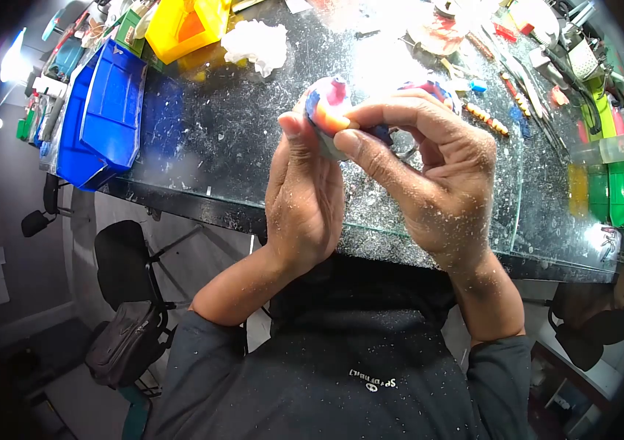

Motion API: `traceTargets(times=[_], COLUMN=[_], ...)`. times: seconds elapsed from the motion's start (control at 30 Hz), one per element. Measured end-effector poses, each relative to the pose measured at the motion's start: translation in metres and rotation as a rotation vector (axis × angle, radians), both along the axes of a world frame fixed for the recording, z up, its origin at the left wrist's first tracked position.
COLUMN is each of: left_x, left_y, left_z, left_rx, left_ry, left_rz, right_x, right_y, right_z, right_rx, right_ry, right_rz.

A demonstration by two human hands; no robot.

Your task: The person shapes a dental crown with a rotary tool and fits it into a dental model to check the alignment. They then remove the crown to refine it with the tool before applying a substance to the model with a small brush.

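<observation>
A small rounded piece in blue, pink and orange [332,99], with a greyish lower part, is held up over the bench. My left hand [301,194] supports it from the left, thumb raised beside it, the other fingers mostly hidden behind. From the right, my right hand [444,165] pinches at the orange edge with thumb and index finger; whether a small bit sits between those fingertips I cannot make out. Something dark blue shows below the pinch, partly covered. Pale crumbs dust both hands.
The dark glass-topped bench [216,147] is strewn with white crumbs. A blue bin [110,110], a yellow bin [187,29] and crumpled white tissue [255,45] are at left. Thin tools [524,88] and green bins [609,192] lie right. A chair [128,264] stands below left.
</observation>
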State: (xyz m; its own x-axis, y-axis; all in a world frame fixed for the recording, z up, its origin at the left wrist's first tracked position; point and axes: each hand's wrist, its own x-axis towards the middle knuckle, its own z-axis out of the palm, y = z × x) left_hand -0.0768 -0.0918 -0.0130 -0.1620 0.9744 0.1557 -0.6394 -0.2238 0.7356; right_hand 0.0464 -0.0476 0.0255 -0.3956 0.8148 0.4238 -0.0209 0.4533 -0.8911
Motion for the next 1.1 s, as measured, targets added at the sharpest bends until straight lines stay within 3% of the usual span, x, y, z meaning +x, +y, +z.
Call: traceTargets(times=[1.1], left_x=[-0.0003], left_y=[0.001], left_z=[-0.0046], left_rx=[0.019], left_ry=[0.017], left_rz=[0.001], right_x=[-0.0007], right_y=[-0.0005], right_z=[0.0006], right_rx=[0.025], right_ry=[-0.028], right_rz=[0.002])
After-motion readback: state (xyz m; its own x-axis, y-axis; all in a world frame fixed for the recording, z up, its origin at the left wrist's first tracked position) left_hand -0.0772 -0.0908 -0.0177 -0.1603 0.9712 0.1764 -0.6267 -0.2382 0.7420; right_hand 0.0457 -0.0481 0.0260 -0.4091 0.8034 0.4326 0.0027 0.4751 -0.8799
